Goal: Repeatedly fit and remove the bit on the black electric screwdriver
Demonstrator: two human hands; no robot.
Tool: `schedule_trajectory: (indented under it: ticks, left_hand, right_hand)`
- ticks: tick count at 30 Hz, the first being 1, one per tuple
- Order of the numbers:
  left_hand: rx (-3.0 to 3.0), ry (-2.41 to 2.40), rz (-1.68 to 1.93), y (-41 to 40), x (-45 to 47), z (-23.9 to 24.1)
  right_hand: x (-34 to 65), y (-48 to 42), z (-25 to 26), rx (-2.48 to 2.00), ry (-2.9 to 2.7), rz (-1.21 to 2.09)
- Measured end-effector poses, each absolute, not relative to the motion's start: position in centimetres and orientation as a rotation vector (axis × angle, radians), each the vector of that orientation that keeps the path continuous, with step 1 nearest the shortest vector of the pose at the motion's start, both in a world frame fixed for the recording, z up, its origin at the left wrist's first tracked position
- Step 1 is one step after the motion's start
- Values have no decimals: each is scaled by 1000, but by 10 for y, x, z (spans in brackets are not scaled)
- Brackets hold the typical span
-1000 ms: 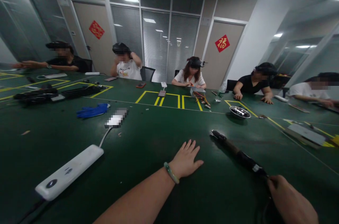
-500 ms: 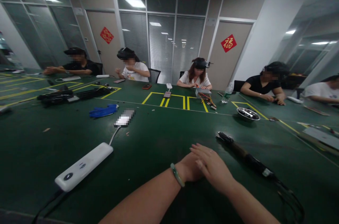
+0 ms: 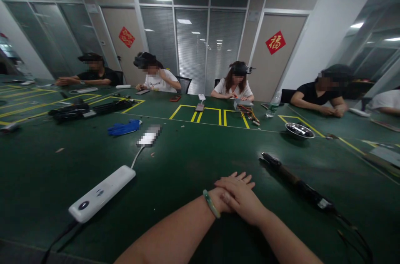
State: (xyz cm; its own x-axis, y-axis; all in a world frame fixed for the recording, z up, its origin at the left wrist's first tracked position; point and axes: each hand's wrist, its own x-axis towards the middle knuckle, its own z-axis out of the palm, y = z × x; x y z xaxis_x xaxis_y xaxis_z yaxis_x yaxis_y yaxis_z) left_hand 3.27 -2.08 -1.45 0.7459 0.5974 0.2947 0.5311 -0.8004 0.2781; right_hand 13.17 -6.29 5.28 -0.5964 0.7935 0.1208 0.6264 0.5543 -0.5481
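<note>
My left hand is low in the middle of the head view, palm down with fingers stretched out, and a green bangle circles its wrist. Across its back lies my right hand, its fingers flat on it. Neither hand holds anything. To the right of them rests a black and brown electric screwdriver with a cord running toward the bottom right. On the left lies a long white device with a round dark button, joined by a short white cable to a blurred-out phone.
A blue glove lies beyond the phone, near a black bundle of gear. A shiny metal bowl, a water bottle and a grey box with coloured wires stand farther off. Several people with headsets sit across the green table.
My right hand has slid a little back over my left hand, whose spread fingers now show. The view has shifted slightly. A person across at the left has lowered one hand to the table.
</note>
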Motion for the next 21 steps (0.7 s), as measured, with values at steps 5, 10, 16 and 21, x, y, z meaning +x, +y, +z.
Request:
schedule_trajectory:
  ticks: [5, 10, 16, 21]
  left_hand:
    - [2900, 632, 422, -18, 20, 4]
    - [2761, 671, 409, -20, 13, 25]
    - [2632, 643, 391, -20, 9, 30]
    - [2617, 629, 371, -19, 8, 31]
  right_hand:
    - [149, -51, 46, -1333, -2385, 544]
    - [221, -24, 33, -1874, -1903, -68]
    - [341, -30, 22, -2534, -1331, -137]
    - [378, -48, 23, -2675, -1133, 185]
